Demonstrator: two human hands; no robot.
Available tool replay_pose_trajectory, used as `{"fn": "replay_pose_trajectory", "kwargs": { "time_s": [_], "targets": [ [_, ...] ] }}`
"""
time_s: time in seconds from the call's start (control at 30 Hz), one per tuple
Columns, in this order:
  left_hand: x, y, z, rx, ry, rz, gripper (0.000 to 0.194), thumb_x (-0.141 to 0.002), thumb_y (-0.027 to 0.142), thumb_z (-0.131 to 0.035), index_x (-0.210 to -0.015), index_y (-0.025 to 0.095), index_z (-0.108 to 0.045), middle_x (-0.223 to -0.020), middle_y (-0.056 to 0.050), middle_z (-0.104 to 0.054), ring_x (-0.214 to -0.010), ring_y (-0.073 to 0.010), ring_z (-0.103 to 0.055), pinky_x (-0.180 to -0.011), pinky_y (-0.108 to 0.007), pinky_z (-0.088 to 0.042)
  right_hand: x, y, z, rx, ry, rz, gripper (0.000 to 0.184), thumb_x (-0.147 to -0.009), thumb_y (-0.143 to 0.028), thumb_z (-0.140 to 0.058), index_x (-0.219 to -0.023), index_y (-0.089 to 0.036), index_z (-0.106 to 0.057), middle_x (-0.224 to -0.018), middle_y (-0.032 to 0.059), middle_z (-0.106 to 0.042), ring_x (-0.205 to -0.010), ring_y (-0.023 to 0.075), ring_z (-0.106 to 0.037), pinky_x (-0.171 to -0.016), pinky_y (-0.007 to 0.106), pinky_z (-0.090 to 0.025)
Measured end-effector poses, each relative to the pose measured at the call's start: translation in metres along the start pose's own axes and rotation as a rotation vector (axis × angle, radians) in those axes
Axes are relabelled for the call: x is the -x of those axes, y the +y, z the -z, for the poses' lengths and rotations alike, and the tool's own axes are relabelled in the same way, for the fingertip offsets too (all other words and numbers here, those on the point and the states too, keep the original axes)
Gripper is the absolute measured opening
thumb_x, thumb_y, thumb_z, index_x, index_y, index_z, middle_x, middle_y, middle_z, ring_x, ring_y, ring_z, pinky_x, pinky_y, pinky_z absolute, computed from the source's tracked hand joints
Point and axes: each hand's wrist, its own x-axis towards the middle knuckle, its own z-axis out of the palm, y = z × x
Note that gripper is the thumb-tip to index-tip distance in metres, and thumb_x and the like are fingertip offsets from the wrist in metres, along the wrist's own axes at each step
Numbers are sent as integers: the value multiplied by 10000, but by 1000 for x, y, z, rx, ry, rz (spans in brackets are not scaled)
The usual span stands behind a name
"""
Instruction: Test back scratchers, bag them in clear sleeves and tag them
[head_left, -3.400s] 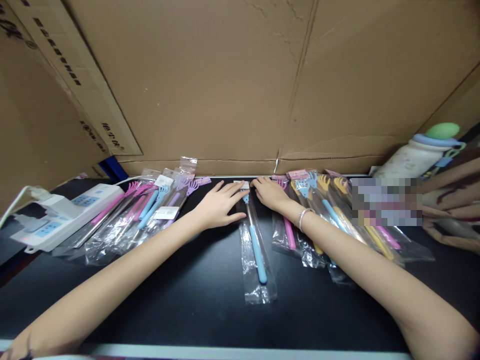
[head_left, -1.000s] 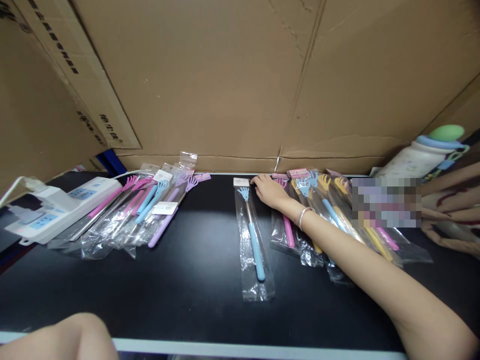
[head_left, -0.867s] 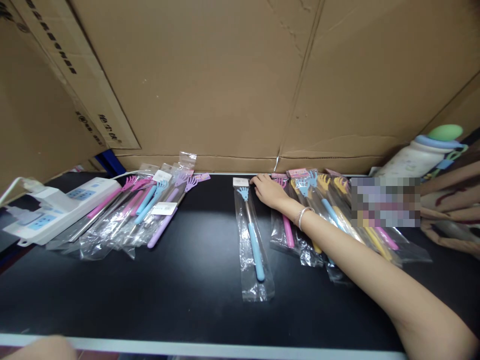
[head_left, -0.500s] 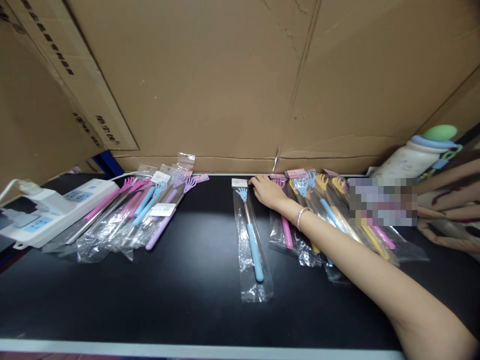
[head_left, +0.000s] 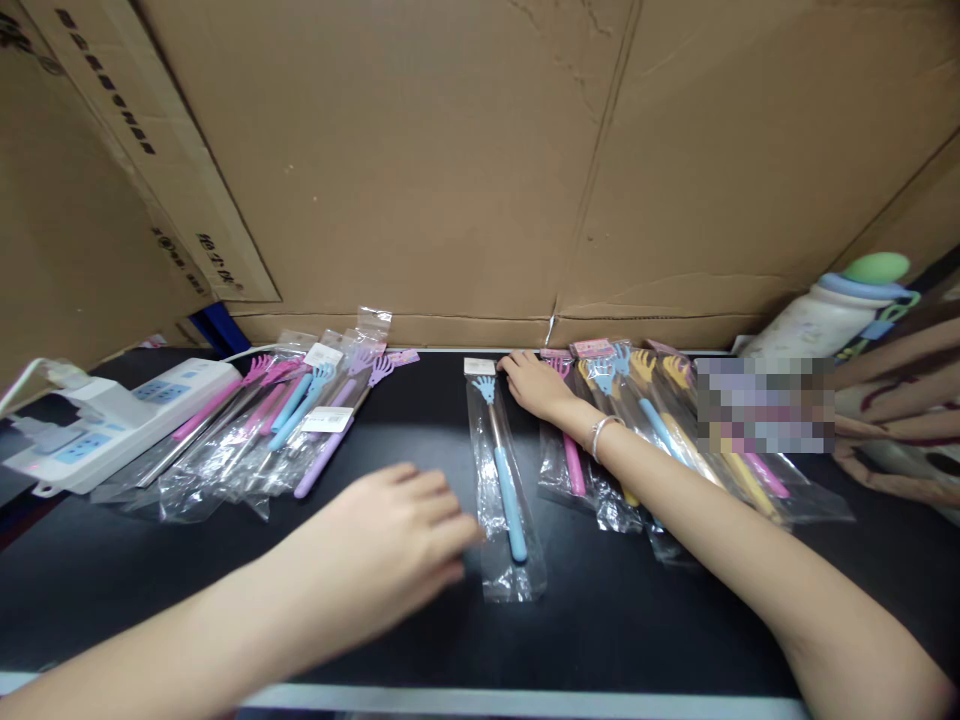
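A back scratcher (head_left: 504, 480) with a light blue handle and blue claw lies in a clear plastic bag near the middle of the black table, claw end away from me. My left hand (head_left: 405, 535), slightly blurred, hovers just left of its handle, fingers loosely bent and apart, holding nothing I can see. Beyond and right of the claw, my right hand (head_left: 536, 385) rests at the table's back edge, fingers spread, a bracelet on the wrist. Beneath that wrist lies a bagged pink back scratcher (head_left: 574, 465), partly covered.
Several bagged back scratchers (head_left: 322, 455) lie at left beside a white power strip (head_left: 135, 410). More bagged back scratchers (head_left: 660, 420) lie under my right forearm. A bottle (head_left: 817, 320) leans at right near another person's hand (head_left: 892, 430). A cardboard wall (head_left: 420, 160) stands behind the table.
My left hand and forearm have come into view from the lower left, up to the blue back scratcher. My right hand and the bagged back scratchers stay where they were.
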Motion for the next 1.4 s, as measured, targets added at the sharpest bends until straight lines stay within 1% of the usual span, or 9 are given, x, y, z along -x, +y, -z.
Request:
{"fn": "replay_pose_trajectory", "kwargs": {
  "time_s": [0.07,0.13,0.27,0.4,0.5,0.67,0.8,1.0,1.4],
  "targets": [
    [-46,-29,17,-11,-45,61,208,-931,352,-458,-1034,244,-603,-996,-36,-654,-956,-210,-587,-844,-353,-481,0,0,0,0,2,0,307,-882,-106,-373,-1139,-123,-542,-1187,142,-554,-1121,234,-467,-931,342,-397],
    [-80,-55,20,-2,37,119,281,-942,382,-419,-1137,237,-560,-1080,-36,-642,-1032,-210,-570,-849,-341,-480,0,0,0,-2,2,-5,304,-884,-108,-374,-1138,-122,-539,-1189,144,-555,-1124,230,-468,-932,339,-393],
    [-108,-85,-2,-3,123,261,474,-923,501,-394,-1265,181,-469,-1275,-98,-550,-1181,-252,-501,-955,-390,-442,-1,0,-1,-12,10,-35,297,-885,-106,-364,-1132,-106,-531,-1157,152,-578,-1104,229,-489,-922,337,-396],
    [-118,-86,-26,40,108,249,564,-908,530,-405,-1340,168,-387,-1340,-130,-498,-1227,-266,-468,-987,-407,-418,-2,1,-2,-25,31,-57,336,-873,-103,-380,-1194,-96,-479,-1184,150,-571,-1112,226,-493,-913,321,-403],
    [-121,-79,-34,53,119,202,567,-903,519,-421,-1346,168,-380,-1366,-125,-474,-1247,-262,-447,-1019,-406,-390,-1,1,-2,-28,33,-41,361,-882,-109,-374,-1232,-111,-459,-1216,138,-555,-1136,226,-472,-924,322,-396],
    [-122,-75,-33,58,174,196,472,-908,491,-424,-1286,209,-445,-1282,-93,-535,-1175,-250,-488,-971,-399,-424,0,1,-1,-20,16,-14,297,-898,-133,-376,-1145,-154,-538,-1168,123,-563,-1105,235,-471,-897,336,-404],
    [-134,-83,-30,50,186,276,361,-936,420,-388,-1205,209,-502,-1204,-68,-575,-1119,-228,-508,-931,-364,-447,0,0,0,-14,15,-7,303,-892,-120,-376,-1135,-163,-550,-1157,119,-559,-1093,238,-470,-887,341,-403],
    [-155,-96,-39,99,161,355,468,-937,473,-357,-1303,191,-428,-1308,-72,-519,-1198,-251,-452,-970,-403,-413,-1,-2,2,-14,24,-1,282,-889,-115,-377,-1086,-142,-577,-1137,120,-569,-1072,239,-470,-901,337,-390],
    [-151,-108,-49,128,162,348,470,-941,525,-309,-1266,226,-473,-1339,-23,-512,-1204,-234,-447,-993,-416,-387,-6,2,-2,-90,51,3,262,-933,-193,-362,-1031,-137,-599,-1076,102,-602,-1035,206,-505,-891,310,-396]
  ]
}}
